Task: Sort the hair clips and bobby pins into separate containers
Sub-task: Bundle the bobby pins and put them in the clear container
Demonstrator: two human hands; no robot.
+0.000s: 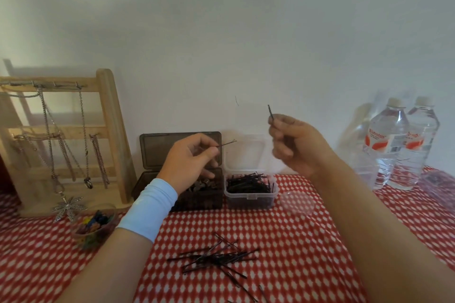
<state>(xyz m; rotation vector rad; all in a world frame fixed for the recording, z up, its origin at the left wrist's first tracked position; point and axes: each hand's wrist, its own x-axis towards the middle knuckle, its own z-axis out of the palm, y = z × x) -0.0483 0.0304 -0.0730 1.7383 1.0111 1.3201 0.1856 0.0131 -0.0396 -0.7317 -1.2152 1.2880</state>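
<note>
- Red-and-white checked cloth (307, 253) covers the desk, which stands against a pale wall.
- The left hand (194, 157) hangs above the dark box (197, 200). Its thumb and forefinger pinch a bobby pin (227, 143) by one end, and the pin sticks out to the right, roughly level.
- The right hand (293, 145) is raised higher, above and to the right of the clear tub (250, 198). Its fingers are curled round a second bobby pin (270, 112), whose free end points upward.
- The clear tub sits on the cloth near the wall with its lid standing open behind it, and holds a heap of black pins.
- The dark box stands just beside the tub on its left, with its hinged lid up against the wall. Its contents are dark and partly hidden by the left hand, so I cannot tell what they are.
- A loose pile (216, 257) of black bobby pins lies on the cloth between the two forearms, with a few strays near the bottom edge.
- A small cup (94, 225) of coloured hair clips stands left of the left forearm, in front of a wooden stand (108, 130) hung with chains.
- Two water bottles (389, 145) stand at the far right by the wall.
- A light-blue band (150, 209) wraps the left wrist.
</note>
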